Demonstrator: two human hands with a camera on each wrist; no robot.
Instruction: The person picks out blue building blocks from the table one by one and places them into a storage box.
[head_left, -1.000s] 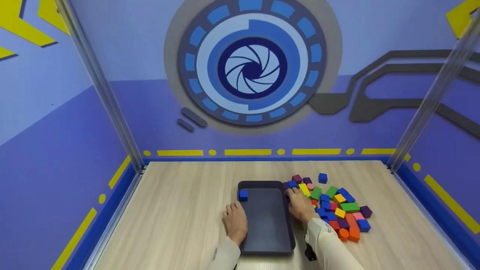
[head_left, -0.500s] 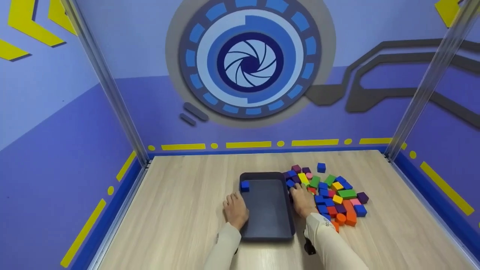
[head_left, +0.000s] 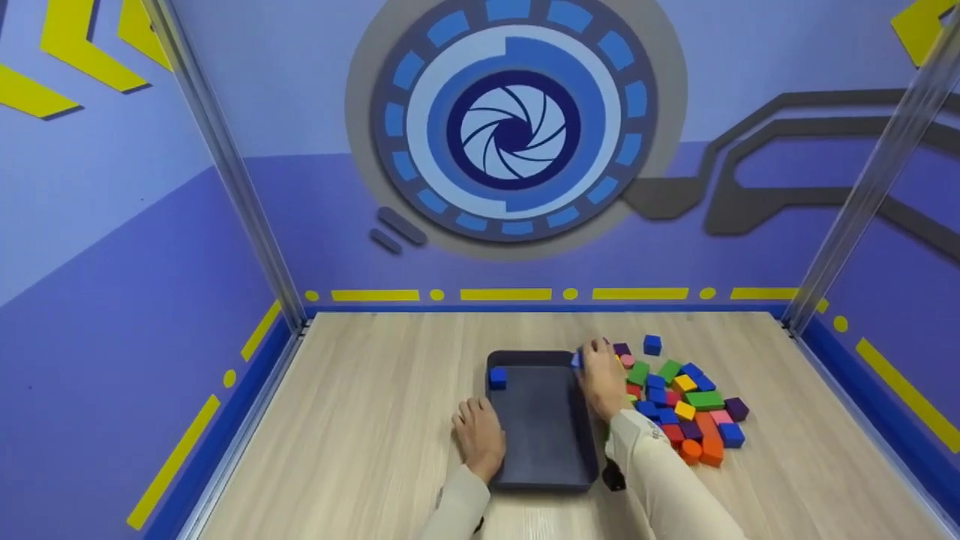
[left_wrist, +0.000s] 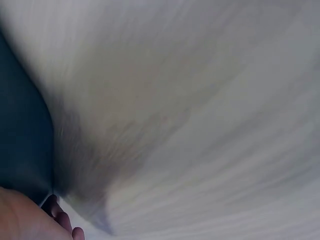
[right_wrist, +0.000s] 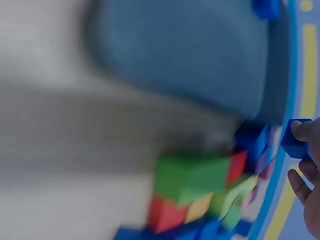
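My right hand (head_left: pixel 602 379) is at the far right corner of the dark grey tray (head_left: pixel 536 480), pinching a blue cube (right_wrist: pixel 295 142) between thumb and fingers. Most of that cube is behind the fingers in the head view. A second blue cube (head_left: pixel 498 378) sits inside the tray, in its far left corner. My left hand (head_left: pixel 478 437) rests against the tray's left side with loosely bent fingers; its thumb is hidden in the head view. In the left wrist view only part of the hand (left_wrist: pixel 30 217) shows, beside the tray wall (left_wrist: pixel 25 125).
Many coloured wooden blocks lie right of the tray, among them a green block (head_left: pixel 705 400), a long orange block (head_left: pixel 711 439) and an orange cylinder (head_left: pixel 691 451). One blue cube (head_left: pixel 652 345) stands apart behind them. Patterned walls enclose the wooden table (head_left: pixel 360 420).
My right hand has taken hold of a blue cube from the pile's left edge and moved it up and away beside the tray's far corner. The left hand stays at the tray's side.
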